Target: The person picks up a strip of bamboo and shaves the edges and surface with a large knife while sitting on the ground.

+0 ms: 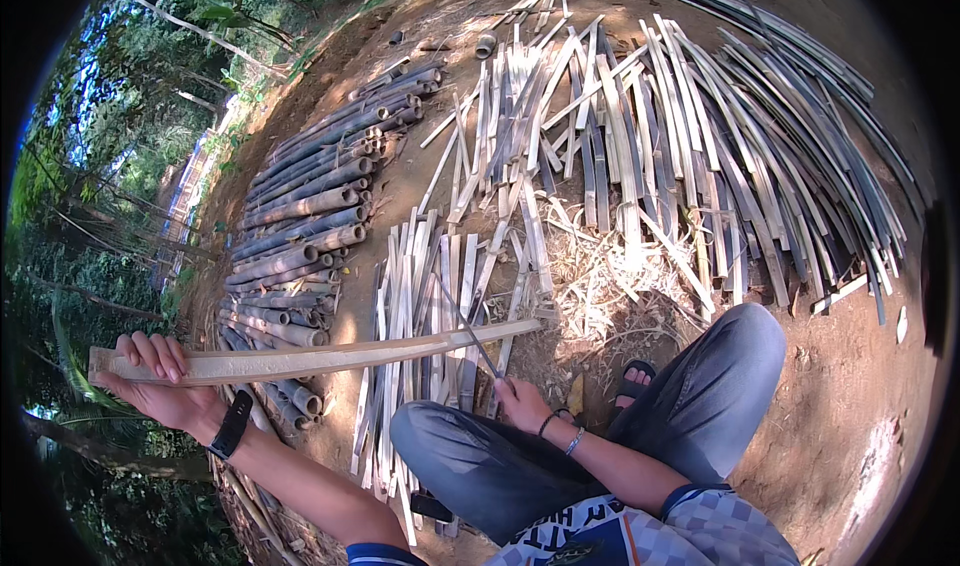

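A long split bamboo strip [330, 360] stretches across in front of me, its pale inner face showing. My left hand [160, 374], with a black band on the wrist, is closed round the strip's left end and holds it raised. The strip's far end comes down close to the shavings near the middle. My right hand [522, 404] is closed at the base of a long, thin-bladed knife [466, 324]; the fingers hide its handle. The blade points up and to the left and crosses the strip, but whether it touches the strip I cannot tell.
Cut bamboo poles [315, 204] lie stacked at the left. Split strips [415, 296] lie close before my knees, and a large spread of strips [740, 156] covers the far right. Curled shavings [615, 286] litter the ground. My sandalled foot [633, 378] rests beside them.
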The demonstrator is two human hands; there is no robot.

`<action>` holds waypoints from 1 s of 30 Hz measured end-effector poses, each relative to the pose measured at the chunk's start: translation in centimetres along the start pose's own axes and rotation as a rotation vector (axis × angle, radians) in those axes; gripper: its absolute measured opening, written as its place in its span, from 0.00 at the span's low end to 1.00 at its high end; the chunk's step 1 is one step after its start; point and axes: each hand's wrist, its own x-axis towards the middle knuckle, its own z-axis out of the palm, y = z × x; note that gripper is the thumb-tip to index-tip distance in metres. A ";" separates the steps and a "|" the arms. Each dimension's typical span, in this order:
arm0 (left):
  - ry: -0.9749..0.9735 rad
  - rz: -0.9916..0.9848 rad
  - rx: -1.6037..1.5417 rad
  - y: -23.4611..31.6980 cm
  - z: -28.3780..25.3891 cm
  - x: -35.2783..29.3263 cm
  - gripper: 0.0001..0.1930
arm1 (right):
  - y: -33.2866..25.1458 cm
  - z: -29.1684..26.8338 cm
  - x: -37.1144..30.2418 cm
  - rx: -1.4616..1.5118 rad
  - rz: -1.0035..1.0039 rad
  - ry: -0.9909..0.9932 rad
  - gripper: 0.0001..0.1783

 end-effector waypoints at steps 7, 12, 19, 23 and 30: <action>0.026 0.009 0.004 0.6 -2.7 -0.3 0.22 | 3.0 -0.4 1.1 0.178 0.519 -0.036 0.24; 0.110 0.009 0.028 0.6 -3.6 -0.8 0.23 | 1.2 0.6 0.4 -0.010 0.078 -0.045 0.29; 0.144 -0.003 0.039 0.9 -5.8 -1.1 0.23 | 3.5 -1.4 1.6 0.070 0.541 0.012 0.26; 0.110 0.006 0.053 0.7 -5.9 -1.0 0.23 | 2.5 -0.1 0.8 -0.196 0.150 0.019 0.30; 0.077 -0.015 0.026 1.2 -6.0 -0.6 0.24 | 4.4 -1.6 1.5 0.075 0.569 0.084 0.28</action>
